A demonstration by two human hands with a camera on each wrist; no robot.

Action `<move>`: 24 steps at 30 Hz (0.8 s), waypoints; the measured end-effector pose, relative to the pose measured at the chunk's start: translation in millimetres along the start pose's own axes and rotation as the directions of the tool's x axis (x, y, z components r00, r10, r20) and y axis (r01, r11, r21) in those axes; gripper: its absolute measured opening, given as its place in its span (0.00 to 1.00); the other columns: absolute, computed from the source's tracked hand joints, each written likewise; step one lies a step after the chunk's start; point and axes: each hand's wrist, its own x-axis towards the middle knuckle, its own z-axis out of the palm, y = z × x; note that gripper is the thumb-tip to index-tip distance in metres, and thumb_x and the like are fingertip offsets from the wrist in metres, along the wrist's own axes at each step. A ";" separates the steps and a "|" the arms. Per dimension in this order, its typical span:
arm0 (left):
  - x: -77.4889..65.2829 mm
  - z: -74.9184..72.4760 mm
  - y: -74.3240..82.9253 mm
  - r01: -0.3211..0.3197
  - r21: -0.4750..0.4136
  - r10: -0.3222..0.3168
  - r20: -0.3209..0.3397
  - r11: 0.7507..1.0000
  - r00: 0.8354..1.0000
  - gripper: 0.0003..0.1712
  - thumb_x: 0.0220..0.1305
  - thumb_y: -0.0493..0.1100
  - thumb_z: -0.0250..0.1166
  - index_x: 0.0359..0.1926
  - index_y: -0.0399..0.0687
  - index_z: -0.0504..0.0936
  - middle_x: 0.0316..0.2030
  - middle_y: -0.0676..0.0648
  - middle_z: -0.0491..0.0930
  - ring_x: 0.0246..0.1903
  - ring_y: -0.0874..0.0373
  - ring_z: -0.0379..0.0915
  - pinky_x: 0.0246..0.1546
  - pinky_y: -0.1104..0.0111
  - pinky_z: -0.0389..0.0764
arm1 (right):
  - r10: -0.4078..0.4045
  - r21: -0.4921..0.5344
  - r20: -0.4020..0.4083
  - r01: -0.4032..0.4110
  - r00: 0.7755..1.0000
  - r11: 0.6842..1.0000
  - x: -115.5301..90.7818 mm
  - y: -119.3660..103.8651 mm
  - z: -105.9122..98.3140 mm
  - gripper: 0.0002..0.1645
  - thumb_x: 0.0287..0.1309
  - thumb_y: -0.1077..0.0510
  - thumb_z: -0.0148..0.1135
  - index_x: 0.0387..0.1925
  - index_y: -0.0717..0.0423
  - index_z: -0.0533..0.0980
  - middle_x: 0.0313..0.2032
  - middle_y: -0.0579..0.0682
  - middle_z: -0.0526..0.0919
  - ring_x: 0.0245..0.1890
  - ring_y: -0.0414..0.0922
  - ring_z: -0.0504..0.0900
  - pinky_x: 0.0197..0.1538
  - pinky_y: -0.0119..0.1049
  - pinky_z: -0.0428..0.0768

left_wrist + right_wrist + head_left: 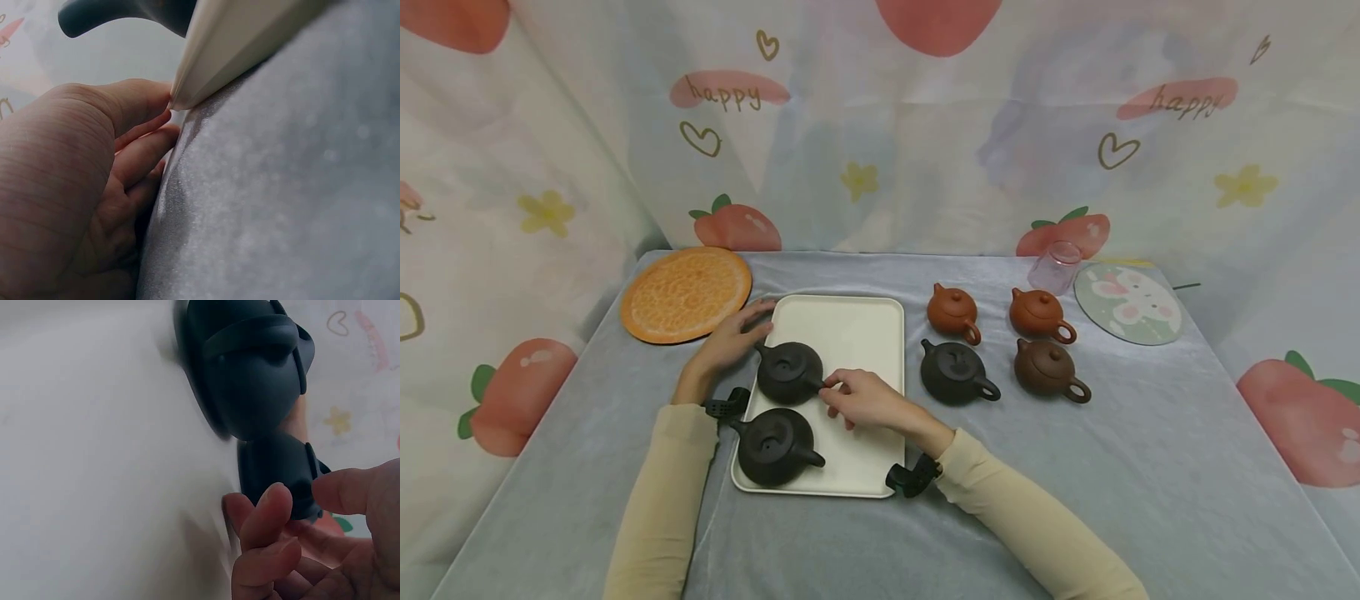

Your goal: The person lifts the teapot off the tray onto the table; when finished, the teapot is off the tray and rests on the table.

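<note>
Two black teapots are on the cream tray (857,333): an upper teapot (788,372) and a lower teapot (775,447) nearer the front. My right hand (868,400) pinches the upper teapot's handle end between thumb and fingers; in the right wrist view the handle is mostly hidden by the fingertips. At the tray's left edge rests my left hand (727,343). Its thumb (140,100) touches the tray rim (200,69) in the left wrist view, with the other fingers lying loosely below.
Right of the tray stand a black teapot (955,372), a brown teapot (1048,368) and two orange-brown teapots (953,311) (1039,314). Farther back are a clear pink glass (1056,267) and a rabbit-patterned round mat (1127,304). An orange round mat (687,293) lies at the back left.
</note>
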 end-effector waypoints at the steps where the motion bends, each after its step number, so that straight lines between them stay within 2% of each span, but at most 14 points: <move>1: 0.3 0.2 0.6 0.002 -0.003 -0.002 0.001 1.000 1.000 0.32 0.72 0.46 0.57 0.72 0.40 0.63 0.74 0.35 0.53 0.75 0.40 0.42 0.71 0.44 0.49 | -0.006 -0.001 0.002 0.006 1.000 1.000 0.1 -0.2 0.2 0.18 0.70 0.51 0.53 0.53 0.57 0.76 0.29 0.49 0.86 0.15 0.41 0.77 0.25 0.30 0.73; 7: -0.8 0.3 3.8 0.002 -0.011 -0.001 0.005 1.000 1.000 0.32 0.72 0.46 0.57 0.72 0.41 0.63 0.74 0.36 0.53 0.75 0.40 0.41 0.71 0.43 0.49 | -0.018 0.021 0.017 0.017 1.000 1.000 0.7 -1.6 1.2 0.17 0.71 0.51 0.52 0.51 0.58 0.76 0.28 0.50 0.86 0.15 0.41 0.77 0.24 0.30 0.73; 14: -0.8 -0.7 1.1 -0.002 0.005 0.002 0.008 1.000 1.000 0.32 0.72 0.47 0.57 0.72 0.41 0.63 0.74 0.36 0.53 0.75 0.40 0.42 0.71 0.43 0.50 | -0.001 0.137 0.041 -0.004 0.999 0.991 3.1 1.4 3.7 0.15 0.71 0.51 0.51 0.47 0.59 0.75 0.28 0.52 0.86 0.15 0.41 0.77 0.22 0.31 0.73; 20: 0.8 -0.7 -0.6 -0.005 0.016 0.005 0.004 1.000 1.000 0.32 0.72 0.48 0.57 0.72 0.42 0.64 0.74 0.37 0.54 0.75 0.41 0.43 0.71 0.44 0.51 | 0.007 0.250 0.053 -0.020 0.999 0.968 3.9 4.9 4.7 0.19 0.74 0.51 0.48 0.42 0.62 0.77 0.29 0.54 0.86 0.16 0.41 0.76 0.20 0.31 0.70; 24: 2.1 -0.7 -1.4 -0.008 0.031 0.008 0.001 0.999 1.000 0.32 0.72 0.48 0.58 0.72 0.42 0.64 0.74 0.36 0.55 0.75 0.40 0.44 0.71 0.44 0.51 | 0.040 0.281 0.065 -0.057 0.997 0.958 3.1 5.5 5.4 0.23 0.74 0.48 0.46 0.40 0.63 0.77 0.29 0.53 0.85 0.17 0.41 0.76 0.20 0.30 0.70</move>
